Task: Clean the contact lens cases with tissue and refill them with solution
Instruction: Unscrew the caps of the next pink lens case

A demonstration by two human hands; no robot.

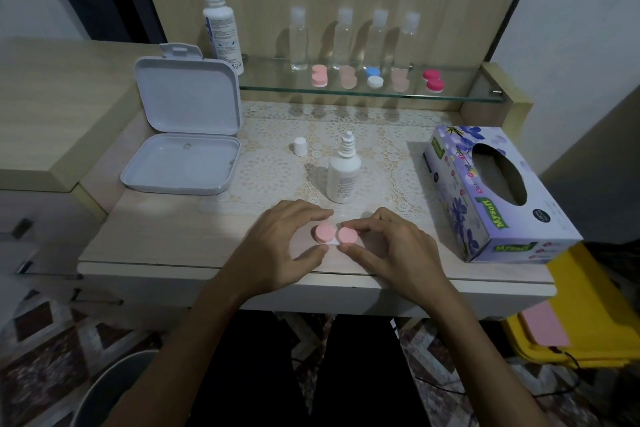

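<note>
Near table edge (145, 265), pink contact lens case (335, 236), left hand (282, 246) pinching left cap, right hand (391, 246) pinching right cap, uncapped solution bottle (343, 173) just beyond.

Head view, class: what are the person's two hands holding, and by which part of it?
Both hold one pink contact lens case: the left hand grips its left cap, the right hand its right cap, fingers and thumbs on the rims.
</note>
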